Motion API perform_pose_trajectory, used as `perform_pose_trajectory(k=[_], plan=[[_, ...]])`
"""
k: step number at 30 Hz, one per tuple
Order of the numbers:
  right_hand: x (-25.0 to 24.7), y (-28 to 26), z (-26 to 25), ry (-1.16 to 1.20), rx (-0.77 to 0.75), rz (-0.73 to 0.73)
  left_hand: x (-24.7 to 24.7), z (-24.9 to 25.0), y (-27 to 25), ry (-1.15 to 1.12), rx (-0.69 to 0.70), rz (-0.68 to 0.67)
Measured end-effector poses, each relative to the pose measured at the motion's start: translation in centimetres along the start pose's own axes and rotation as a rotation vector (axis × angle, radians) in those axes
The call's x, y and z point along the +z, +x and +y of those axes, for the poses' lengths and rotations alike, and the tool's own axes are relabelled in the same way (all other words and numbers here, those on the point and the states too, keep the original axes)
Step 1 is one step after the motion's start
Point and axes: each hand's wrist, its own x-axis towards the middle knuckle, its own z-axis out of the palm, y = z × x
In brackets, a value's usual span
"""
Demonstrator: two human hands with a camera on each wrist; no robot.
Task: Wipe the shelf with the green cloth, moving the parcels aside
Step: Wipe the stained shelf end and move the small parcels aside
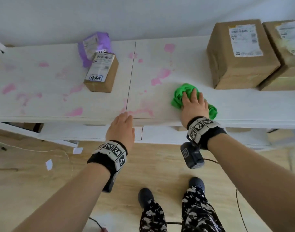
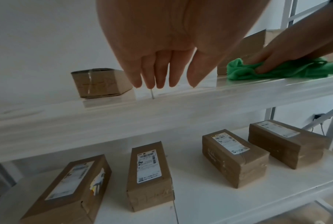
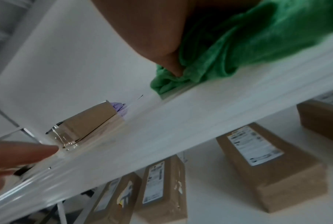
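Observation:
The green cloth (image 1: 180, 96) lies bunched on the white shelf (image 1: 243, 104), right of its middle seam. My right hand (image 1: 192, 97) presses flat on it, fingers straight and pointing to the wall; in the right wrist view the thumb (image 3: 173, 65) digs into the cloth (image 3: 238, 45). My left hand (image 1: 125, 118) hovers at the shelf's front edge by the seam, fingers straight (image 2: 161, 81), holding nothing. A small brown parcel (image 1: 101, 72) and a purple bag parcel (image 1: 93, 46) stand left of the seam. Pink stains (image 1: 161, 76) mark the shelf.
Two large brown boxes (image 1: 240, 52) (image 1: 287, 52) stand against the wall at the right, close behind the cloth. Several long parcels (image 2: 148, 174) lie on the lower shelf (image 2: 209, 200). Cables and paper scraps lie on the wooden floor (image 1: 151, 164).

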Motion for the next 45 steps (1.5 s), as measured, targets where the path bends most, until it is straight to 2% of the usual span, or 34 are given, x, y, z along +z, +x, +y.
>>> perform_pose_trajectory(k=[6, 9, 11, 14, 17, 19, 22, 24, 26, 28, 32, 34, 37, 39, 43, 45], plan=[[3.8, -2.1, -12.1, -0.006, -0.341, -0.045, 0.4, -5.5, 0.0, 0.104, -0.057, -0.111], [4.6, -3.1, -12.4, -0.007, -0.408, -0.039, 0.3, -6.6, -0.1, 0.123, -0.028, -0.129], [4.2, -2.7, -10.3, -0.002, -0.347, -0.014, 0.3, -7.0, -0.1, 0.130, 0.002, -0.137], [2.6, -1.2, -7.4, -0.020, -0.112, 0.033, 0.6, -7.4, 0.0, 0.157, 0.042, -0.143], [1.9, 0.6, -9.0, -0.046, -0.031, 0.000, 0.9, -7.9, 0.2, 0.178, 0.078, -0.139], [2.5, 1.4, -12.3, -0.052, -0.109, -0.014, 1.1, -8.2, 0.3, 0.179, 0.099, -0.149], [4.0, 1.0, -17.3, -0.066, -0.303, -0.022, 1.0, -8.9, 0.4, 0.169, 0.147, -0.159], [4.8, -0.2, -18.6, -0.087, -0.428, -0.043, 0.9, -9.6, 0.3, 0.146, 0.167, -0.160], [5.3, -1.0, -17.4, -0.118, -0.526, -0.036, 0.9, -10.5, 0.2, 0.111, 0.127, -0.148], [5.0, -1.0, -15.0, -0.130, -0.532, -0.031, 1.0, -11.4, 0.1, 0.110, 0.066, -0.144], [3.1, 0.6, -13.0, -0.066, -0.265, -0.007, 1.2, -12.2, 0.1, 0.154, 0.079, -0.159], [3.1, 1.1, -15.0, -0.092, -0.241, -0.020, 1.1, -12.1, 0.0, 0.169, 0.089, -0.174], [4.2, -0.1, -19.1, -0.097, -0.378, -0.040, 0.9, -12.0, 0.0, 0.180, 0.083, -0.179], [5.2, -1.5, -19.9, -0.101, -0.473, -0.057, 0.6, -12.0, -0.1, 0.168, 0.087, -0.180], [5.8, -2.5, -15.9, -0.104, -0.552, -0.038, 0.1, -11.9, 0.0, 0.135, 0.083, -0.171], [4.8, -1.5, -13.0, -0.093, -0.487, -0.022, 0.0, -11.9, -0.1, 0.139, 0.084, -0.184]])
